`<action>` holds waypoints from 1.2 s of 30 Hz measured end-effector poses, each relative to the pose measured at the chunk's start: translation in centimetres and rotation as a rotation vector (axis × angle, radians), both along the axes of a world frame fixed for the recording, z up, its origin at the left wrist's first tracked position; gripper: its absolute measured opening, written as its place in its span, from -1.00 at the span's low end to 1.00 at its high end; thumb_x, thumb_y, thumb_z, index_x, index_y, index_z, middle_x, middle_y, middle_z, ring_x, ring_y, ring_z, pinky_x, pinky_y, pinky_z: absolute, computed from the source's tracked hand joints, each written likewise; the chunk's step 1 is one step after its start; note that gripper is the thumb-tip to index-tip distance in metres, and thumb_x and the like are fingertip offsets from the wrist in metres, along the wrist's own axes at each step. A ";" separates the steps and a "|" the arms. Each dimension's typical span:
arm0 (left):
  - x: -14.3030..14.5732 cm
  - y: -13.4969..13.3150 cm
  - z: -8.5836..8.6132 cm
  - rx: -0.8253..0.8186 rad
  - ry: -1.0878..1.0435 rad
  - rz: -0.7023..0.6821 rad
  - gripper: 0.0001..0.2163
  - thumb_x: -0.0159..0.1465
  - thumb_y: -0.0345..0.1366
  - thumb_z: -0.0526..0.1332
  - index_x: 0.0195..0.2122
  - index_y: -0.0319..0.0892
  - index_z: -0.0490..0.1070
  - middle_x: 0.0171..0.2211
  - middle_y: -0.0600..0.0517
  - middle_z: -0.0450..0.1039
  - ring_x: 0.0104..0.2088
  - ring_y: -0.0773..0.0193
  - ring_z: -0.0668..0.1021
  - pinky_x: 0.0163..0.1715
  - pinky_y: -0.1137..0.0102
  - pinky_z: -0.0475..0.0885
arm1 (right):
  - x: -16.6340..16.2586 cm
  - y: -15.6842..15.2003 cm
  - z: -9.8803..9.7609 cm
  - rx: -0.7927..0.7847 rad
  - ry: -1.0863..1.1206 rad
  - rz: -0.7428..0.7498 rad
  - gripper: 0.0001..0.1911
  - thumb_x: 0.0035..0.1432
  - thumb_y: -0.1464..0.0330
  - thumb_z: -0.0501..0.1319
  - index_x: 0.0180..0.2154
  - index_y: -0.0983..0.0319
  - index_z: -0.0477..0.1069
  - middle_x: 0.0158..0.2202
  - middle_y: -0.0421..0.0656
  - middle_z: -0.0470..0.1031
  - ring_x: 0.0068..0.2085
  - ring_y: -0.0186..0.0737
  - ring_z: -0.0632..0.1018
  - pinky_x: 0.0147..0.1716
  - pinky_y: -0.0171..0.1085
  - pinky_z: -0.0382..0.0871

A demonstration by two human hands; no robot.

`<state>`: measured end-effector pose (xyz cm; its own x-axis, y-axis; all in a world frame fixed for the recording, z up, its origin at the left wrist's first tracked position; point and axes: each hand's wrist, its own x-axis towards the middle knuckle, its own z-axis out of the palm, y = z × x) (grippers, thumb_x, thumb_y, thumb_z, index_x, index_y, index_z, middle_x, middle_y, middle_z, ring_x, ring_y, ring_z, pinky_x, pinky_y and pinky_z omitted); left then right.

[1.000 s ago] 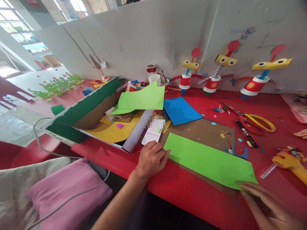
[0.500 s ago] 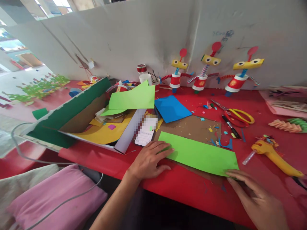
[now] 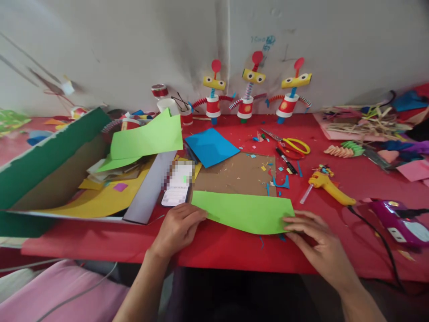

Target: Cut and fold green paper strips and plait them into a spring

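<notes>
A long green paper strip lies across a brown cardboard mat near the front edge of the red table. My left hand pinches the strip's left end, with the fingers curled over its near corner. At the strip's right end my right hand grips the near corner with bent fingers. The near edge of the strip curves up a little off the table. A phone lies just behind my left hand.
An open cardboard box holding yellow and green paper stands at the left. Behind the mat lie a blue sheet, yellow scissors, a pen and a yellow glue gun. Three paper-cup figures stand at the wall. A purple device sits at the right.
The view has swung right. Both hands have closed on the ends of the green strip, and its near edge has lifted slightly.
</notes>
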<state>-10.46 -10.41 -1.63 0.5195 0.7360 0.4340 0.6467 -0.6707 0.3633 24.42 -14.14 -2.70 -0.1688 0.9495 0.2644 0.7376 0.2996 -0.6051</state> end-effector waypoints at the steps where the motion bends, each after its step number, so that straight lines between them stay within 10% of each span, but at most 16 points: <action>1: 0.0 0.0 0.0 0.004 -0.003 0.007 -0.76 0.16 -0.54 0.08 -0.22 -0.16 0.41 -0.37 -0.01 0.51 -0.33 0.28 0.51 -0.31 0.35 0.41 | 0.0 0.0 0.2 -0.013 0.003 0.016 -0.87 0.10 0.24 0.18 -0.34 0.11 0.47 -0.21 -0.15 0.55 -0.06 -0.08 0.46 -0.11 -0.05 0.32; 11: -0.3 -0.3 0.5 0.085 0.031 -0.046 -0.72 0.13 -0.60 0.09 -0.21 -0.15 0.39 -0.40 0.04 0.51 -0.35 0.31 0.50 -0.30 0.35 0.38 | 2.1 0.1 1.6 0.174 -0.234 0.281 -0.81 0.11 0.45 0.15 -0.27 0.09 0.46 -0.26 -0.23 0.57 -0.09 -0.17 0.50 -0.10 -0.09 0.30; 20: 0.2 0.5 -0.3 0.071 0.122 0.164 -0.79 0.20 -0.46 0.09 -0.18 -0.16 0.42 -0.38 0.00 0.50 -0.37 0.28 0.49 -0.35 0.38 0.37 | 0.2 0.7 0.8 -0.098 -0.070 -0.223 -0.78 0.16 0.18 0.09 -0.31 0.16 0.41 -0.42 -0.20 0.55 -0.41 -0.24 0.54 -0.44 -0.34 0.34; 36: 2.8 1.9 0.2 0.069 0.515 0.408 -0.80 0.28 -0.39 -0.01 -0.17 -0.15 0.36 -0.35 -0.03 0.45 -0.35 0.21 0.47 -0.48 0.39 0.27 | -2.6 2.6 0.0 0.021 -0.459 -0.388 -0.70 0.21 0.18 -0.04 -0.33 0.20 0.36 -0.44 -0.13 0.52 -0.48 -0.21 0.47 -0.58 -0.32 0.05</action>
<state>-7.69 -8.46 -1.45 0.3582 0.8973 0.2579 0.9336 -0.3453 -0.0955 21.87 -11.57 -2.72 0.0877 0.9599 0.2661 0.9800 -0.0352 -0.1960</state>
